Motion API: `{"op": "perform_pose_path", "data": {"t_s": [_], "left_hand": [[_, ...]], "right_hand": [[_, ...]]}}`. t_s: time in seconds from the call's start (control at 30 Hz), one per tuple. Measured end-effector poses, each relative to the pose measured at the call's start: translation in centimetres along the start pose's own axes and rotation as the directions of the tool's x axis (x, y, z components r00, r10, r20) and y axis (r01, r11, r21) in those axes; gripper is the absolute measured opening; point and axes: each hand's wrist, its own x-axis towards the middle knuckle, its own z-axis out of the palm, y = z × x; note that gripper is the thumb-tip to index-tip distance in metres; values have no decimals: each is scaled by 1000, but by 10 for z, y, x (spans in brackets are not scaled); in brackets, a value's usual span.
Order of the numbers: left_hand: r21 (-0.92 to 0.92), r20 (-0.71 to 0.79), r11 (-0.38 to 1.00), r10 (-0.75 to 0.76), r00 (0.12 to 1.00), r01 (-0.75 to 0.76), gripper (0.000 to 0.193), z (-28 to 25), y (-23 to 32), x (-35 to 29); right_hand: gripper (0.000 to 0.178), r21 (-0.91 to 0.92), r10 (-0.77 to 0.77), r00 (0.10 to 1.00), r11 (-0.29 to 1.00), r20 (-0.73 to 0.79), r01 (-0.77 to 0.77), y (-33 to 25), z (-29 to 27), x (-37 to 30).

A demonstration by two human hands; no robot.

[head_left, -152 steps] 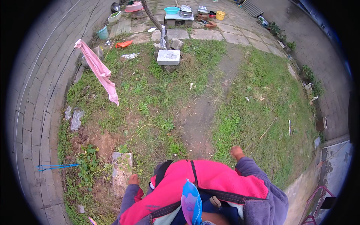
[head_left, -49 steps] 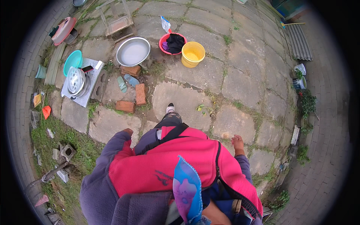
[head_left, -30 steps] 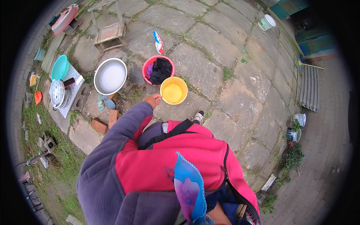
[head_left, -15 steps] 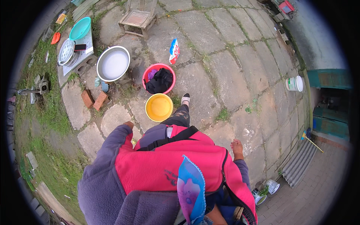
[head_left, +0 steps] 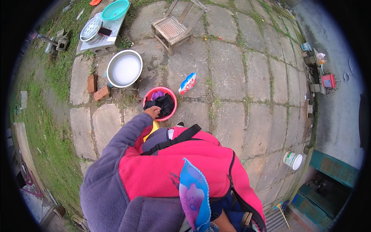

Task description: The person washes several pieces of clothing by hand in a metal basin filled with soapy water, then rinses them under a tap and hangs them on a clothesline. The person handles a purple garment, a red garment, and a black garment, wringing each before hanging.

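Note:
My left hand (head_left: 153, 112) is over the near left edge of a pink basin (head_left: 174, 101), its fingers loosely bent and a little apart, with nothing seen in them. Whether it touches the rim, I cannot tell. Black cloth (head_left: 166, 103) and a purple piece of cloth (head_left: 157, 95) lie in the basin. Partly hidden behind my left sleeve is a yellow basin (head_left: 152, 130). My right hand is out of sight. Beyond the pink basin, a blue, white and red packet (head_left: 188, 83) lies on the paving.
A metal basin of whitish, sudsy-looking water (head_left: 124, 69) stands up left, with bricks (head_left: 102, 93) beside it. Behind are a wooden chair (head_left: 172, 31) and a low slab table (head_left: 112, 29) bearing a teal basin (head_left: 115, 10). A white bucket (head_left: 292, 160) is at right.
My view has turned and moved forward. My left arm has swung forward to the pink basin. My right hand has left the view, and the yellow basin is now mostly covered by my body.

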Motion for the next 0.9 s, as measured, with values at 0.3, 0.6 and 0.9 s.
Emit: {"op": "perform_pose_path", "data": {"t_s": [0.3, 0.6, 0.9], "left_hand": [[-402, -341, 882, -394, 854, 246, 30, 74, -36, 78], [-632, -159, 699, -540, 827, 334, 38, 256, -16, 74], [-657, -198, 624, -685, 701, 423, 37, 256, 15, 117]], "right_hand": [[27, -215, -147, 977, 960, 153, 178, -178, -199, 249], [23, -447, -327, 921, 806, 211, 389, -490, -382, 467], [33, -442, -437, 663, 508, 608, 740, -754, -214, 471]]}}
